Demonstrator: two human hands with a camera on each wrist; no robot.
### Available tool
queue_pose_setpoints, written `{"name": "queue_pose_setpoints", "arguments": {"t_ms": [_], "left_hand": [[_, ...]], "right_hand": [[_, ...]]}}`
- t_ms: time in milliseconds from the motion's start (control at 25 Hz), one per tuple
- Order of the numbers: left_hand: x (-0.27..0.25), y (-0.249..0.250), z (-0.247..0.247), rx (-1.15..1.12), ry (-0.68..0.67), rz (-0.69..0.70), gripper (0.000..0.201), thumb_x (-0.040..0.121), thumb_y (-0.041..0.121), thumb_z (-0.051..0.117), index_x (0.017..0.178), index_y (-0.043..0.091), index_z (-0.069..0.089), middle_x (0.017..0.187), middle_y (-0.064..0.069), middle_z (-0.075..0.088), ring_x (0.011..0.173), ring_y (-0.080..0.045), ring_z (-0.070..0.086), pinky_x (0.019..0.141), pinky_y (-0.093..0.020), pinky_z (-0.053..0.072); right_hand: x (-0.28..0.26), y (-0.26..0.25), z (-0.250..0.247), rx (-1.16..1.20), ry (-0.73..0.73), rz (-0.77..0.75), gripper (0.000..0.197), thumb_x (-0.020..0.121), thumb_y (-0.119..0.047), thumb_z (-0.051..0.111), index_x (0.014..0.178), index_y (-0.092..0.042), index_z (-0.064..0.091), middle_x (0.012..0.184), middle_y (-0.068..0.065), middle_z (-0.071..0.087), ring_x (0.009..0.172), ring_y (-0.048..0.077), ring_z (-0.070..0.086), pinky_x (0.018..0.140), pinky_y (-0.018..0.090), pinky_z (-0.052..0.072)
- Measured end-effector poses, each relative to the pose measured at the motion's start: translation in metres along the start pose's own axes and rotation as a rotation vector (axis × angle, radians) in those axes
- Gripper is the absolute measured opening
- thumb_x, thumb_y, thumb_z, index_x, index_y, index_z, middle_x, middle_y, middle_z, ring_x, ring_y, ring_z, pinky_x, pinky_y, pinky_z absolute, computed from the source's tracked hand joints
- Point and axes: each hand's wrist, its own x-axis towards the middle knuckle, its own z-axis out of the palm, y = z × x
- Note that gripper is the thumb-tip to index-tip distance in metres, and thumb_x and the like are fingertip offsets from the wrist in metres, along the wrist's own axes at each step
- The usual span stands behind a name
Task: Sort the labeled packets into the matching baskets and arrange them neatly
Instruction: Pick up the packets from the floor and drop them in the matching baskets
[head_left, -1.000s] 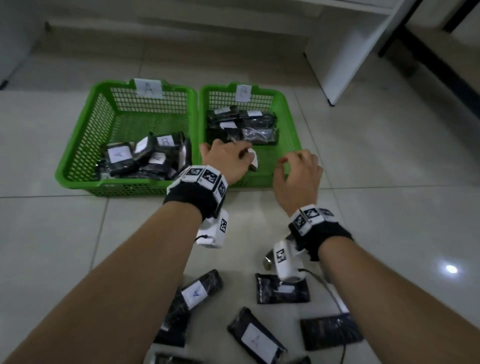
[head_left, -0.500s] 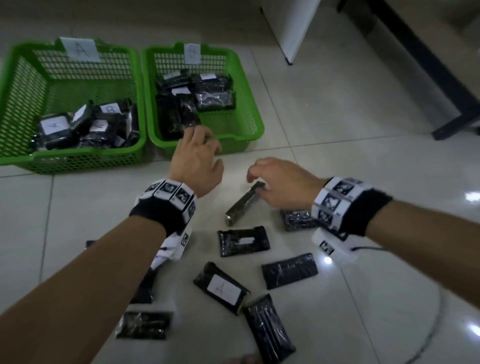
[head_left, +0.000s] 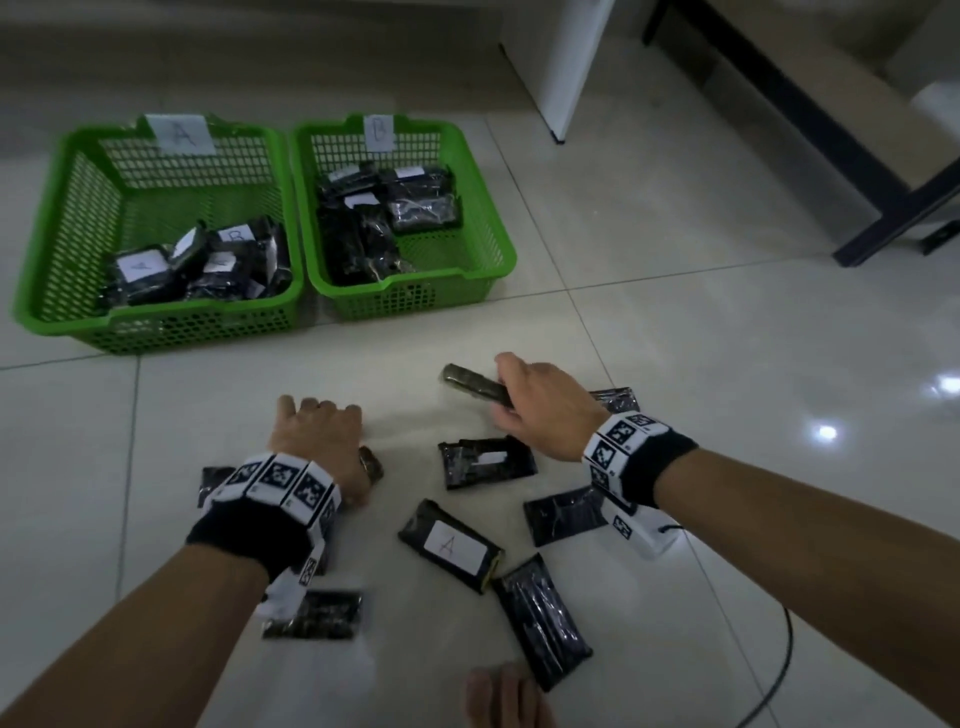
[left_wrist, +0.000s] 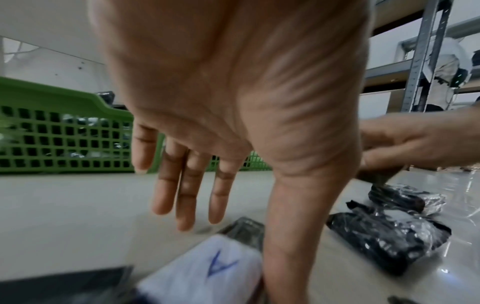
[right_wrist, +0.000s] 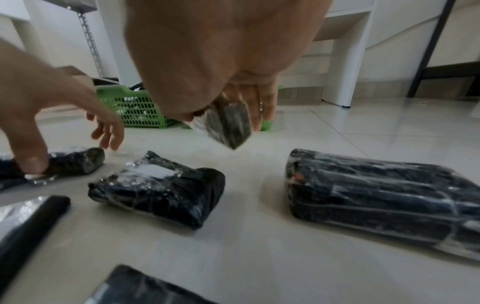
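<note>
- Right hand has a dark packet off the tiled floor, thumb and fingers clamped round 1 end; the free end sticks out toward 10 o'clock, aimed at the baskets.
- The right wrist view confirms it: that packet hangs tilted below the palm, clear of the tiles.
- Left hand is low at 9 o'clock from the right hand, fingers straight and spread, thumb pressing on a packet under it.
- About 7 loose packets lie around both wrists, 1 with an "A" label at 6 o'clock from the held packet.
- Basket A sits at 10 o'clock, packets heaped in its near end.
- Basket B is just beside it at 11 o'clock, packets stacked along its left side and back.
</note>
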Motion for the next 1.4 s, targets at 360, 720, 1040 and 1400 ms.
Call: {"name": "queue_pose_setpoints", "arguments": {"t_ms": [360, 720, 1040, 1400], "left_hand": [[-0.005, -0.024, -0.011, -0.727, 0.623, 0.018, 0.049, 0.067, 0.036, 0.076, 0.112, 0.025, 0.061, 0.101, 0.001, 0.063, 0.085, -0.026, 0.063, 0.072, -0.032, 0.048], [0.004, -0.07, -0.032, -0.98, 1.029, -0.021, 0.04, 0.072, 0.019, 0.079, 0.109, 0.019, 0.066, 0.103, 0.01, 0.058, 0.102, -0.017, 0.057, 0.087, -0.029, 0.044], [0.002, -0.146, -0.021, -1.086, 1.155, -0.37, 0.036, 0.09, 0.036, 0.06, 0.122, 0.021, 0.056, 0.113, 0.001, 0.063, 0.102, -0.022, 0.059, 0.091, -0.047, 0.05], [0.039, -0.2, -0.029, -1.0, 1.144, -0.441, 0.022, 0.091, 0.024, 0.063, 0.111, 0.023, 0.053, 0.112, -0.003, 0.066, 0.095, -0.025, 0.063, 0.078, -0.033, 0.046]], "right_hand": [[0.033, -0.037, -0.025, 0.362, 0.313, 0.0, 0.051, 0.072, -0.032, 0.087, 0.09, -0.02, 0.04, 0.093, -0.009, 0.047, 0.076, 0.012, 0.043, 0.064, 0.027, 0.039], [0.096, -0.04, -0.038, 0.549, 0.604, 0.095, 0.042, 0.069, -0.013, 0.077, 0.097, -0.016, 0.047, 0.092, -0.003, 0.052, 0.073, 0.012, 0.05, 0.059, 0.019, 0.037], [0.212, -0.114, -0.029, 0.49, 0.462, -0.055, 0.026, 0.08, -0.031, 0.08, 0.094, -0.018, 0.062, 0.089, -0.003, 0.065, 0.086, 0.019, 0.055, 0.073, 0.033, 0.046], [0.262, -0.153, -0.011, 0.301, 0.293, -0.164, 0.041, 0.093, -0.037, 0.065, 0.126, -0.014, 0.066, 0.128, 0.003, 0.065, 0.119, 0.026, 0.052, 0.103, 0.041, 0.042]]}}
